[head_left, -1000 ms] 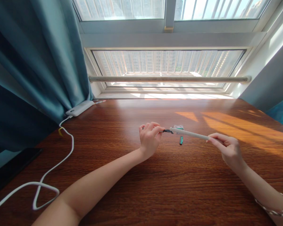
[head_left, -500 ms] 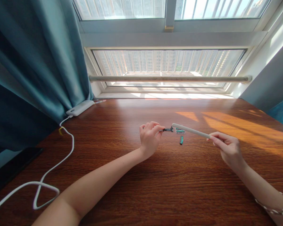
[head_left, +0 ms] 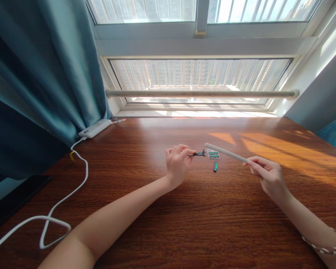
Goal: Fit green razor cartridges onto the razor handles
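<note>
My left hand (head_left: 178, 166) is closed, pinching the dark handle of a razor (head_left: 199, 153) whose head points right. My right hand (head_left: 267, 175) grips one end of a slim light-grey rod (head_left: 226, 152). The rod slants up to the left, and its rounded far tip is just above the razor's head; whether they touch I cannot tell. Partly behind the rod lies a clear pack of green-and-black razor cartridges (head_left: 213, 156). A loose green-and-black cartridge (head_left: 215, 166) lies just in front of the pack.
The wooden table (head_left: 184, 224) reaches back to the window. A white power strip (head_left: 95, 129) sits at the back left by the blue curtain (head_left: 72, 67), its white cable (head_left: 86, 168) looping forward. At the left edge is a flat black object (head_left: 22, 198).
My right hand has shifted a little left and up. The rod's tip has risen slightly off the razor's head, showing more of the cartridge pack. My left hand has stayed put.
</note>
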The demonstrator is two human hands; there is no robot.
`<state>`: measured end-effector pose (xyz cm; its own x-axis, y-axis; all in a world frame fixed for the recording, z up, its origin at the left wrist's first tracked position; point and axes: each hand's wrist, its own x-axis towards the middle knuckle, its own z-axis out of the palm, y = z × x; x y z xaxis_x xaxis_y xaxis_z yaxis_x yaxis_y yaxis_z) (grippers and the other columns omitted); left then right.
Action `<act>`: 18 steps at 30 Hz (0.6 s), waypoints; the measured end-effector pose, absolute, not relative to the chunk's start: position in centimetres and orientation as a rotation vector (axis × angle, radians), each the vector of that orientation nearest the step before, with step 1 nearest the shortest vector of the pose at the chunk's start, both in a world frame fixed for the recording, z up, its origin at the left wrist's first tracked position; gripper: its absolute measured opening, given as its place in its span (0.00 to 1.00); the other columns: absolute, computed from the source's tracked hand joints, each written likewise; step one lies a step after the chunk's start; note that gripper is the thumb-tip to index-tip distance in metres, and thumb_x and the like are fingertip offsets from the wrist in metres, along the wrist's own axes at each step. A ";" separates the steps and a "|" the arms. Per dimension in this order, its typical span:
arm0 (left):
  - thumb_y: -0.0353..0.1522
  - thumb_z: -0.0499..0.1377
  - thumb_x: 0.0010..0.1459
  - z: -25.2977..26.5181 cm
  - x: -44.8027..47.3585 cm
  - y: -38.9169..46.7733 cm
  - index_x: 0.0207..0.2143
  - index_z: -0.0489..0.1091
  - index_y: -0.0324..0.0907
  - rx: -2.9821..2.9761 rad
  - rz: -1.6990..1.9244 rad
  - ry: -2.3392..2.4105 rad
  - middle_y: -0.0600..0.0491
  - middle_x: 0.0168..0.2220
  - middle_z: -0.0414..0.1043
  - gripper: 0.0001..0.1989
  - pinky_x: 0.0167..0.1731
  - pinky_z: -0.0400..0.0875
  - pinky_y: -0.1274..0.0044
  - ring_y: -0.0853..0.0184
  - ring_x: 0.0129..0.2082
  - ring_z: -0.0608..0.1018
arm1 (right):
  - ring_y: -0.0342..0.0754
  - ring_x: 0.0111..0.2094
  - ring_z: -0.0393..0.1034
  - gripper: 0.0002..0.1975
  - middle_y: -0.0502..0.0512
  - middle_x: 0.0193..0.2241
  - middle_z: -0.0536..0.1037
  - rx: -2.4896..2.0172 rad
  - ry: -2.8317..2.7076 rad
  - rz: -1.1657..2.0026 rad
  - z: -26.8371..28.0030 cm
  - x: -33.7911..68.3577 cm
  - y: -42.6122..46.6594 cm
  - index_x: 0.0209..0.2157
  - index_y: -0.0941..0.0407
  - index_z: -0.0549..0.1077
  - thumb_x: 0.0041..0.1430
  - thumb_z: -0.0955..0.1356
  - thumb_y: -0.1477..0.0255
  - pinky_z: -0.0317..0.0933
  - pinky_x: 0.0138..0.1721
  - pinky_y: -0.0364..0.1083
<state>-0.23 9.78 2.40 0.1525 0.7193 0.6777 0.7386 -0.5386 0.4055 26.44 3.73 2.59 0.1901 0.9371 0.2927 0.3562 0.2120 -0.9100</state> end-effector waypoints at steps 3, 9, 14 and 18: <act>0.30 0.58 0.50 2.4 -0.2 9.8 0.30 0.71 0.49 -2.360 -1.367 -1.494 0.57 0.33 0.71 0.05 0.38 0.54 0.74 0.70 0.34 0.70 | 0.39 0.16 0.48 0.12 0.46 0.13 0.57 -1.347 -1.397 0.727 2.3 26.6 3.8 0.25 0.57 0.72 0.50 0.65 0.62 0.41 0.17 0.42; 0.31 0.58 0.50 2.4 -0.2 9.8 0.31 0.71 0.49 -2.367 -1.375 -1.490 0.57 0.33 0.71 0.05 0.37 0.55 0.75 0.70 0.34 0.71 | 0.39 0.16 0.46 0.11 0.45 0.13 0.54 -1.346 -1.307 0.699 1.7 26.7 3.9 0.28 0.57 0.71 0.50 0.65 0.63 0.39 0.17 0.42; 0.31 0.58 0.51 2.3 -0.2 9.9 0.30 0.71 0.49 -2.367 -1.406 -1.486 0.57 0.33 0.71 0.04 0.38 0.55 0.74 0.70 0.34 0.71 | 0.39 0.16 0.50 0.12 0.47 0.13 0.58 -1.354 -1.367 0.695 2.3 26.3 3.7 0.25 0.57 0.71 0.48 0.65 0.61 0.42 0.17 0.42; 0.31 0.58 0.50 2.3 -0.1 9.8 0.30 0.71 0.49 -2.370 -1.425 -1.490 0.57 0.33 0.71 0.04 0.38 0.55 0.74 0.70 0.34 0.70 | 0.39 0.15 0.47 0.12 0.45 0.12 0.54 -1.345 -1.275 0.644 2.2 26.4 3.9 0.26 0.57 0.71 0.50 0.65 0.62 0.41 0.16 0.42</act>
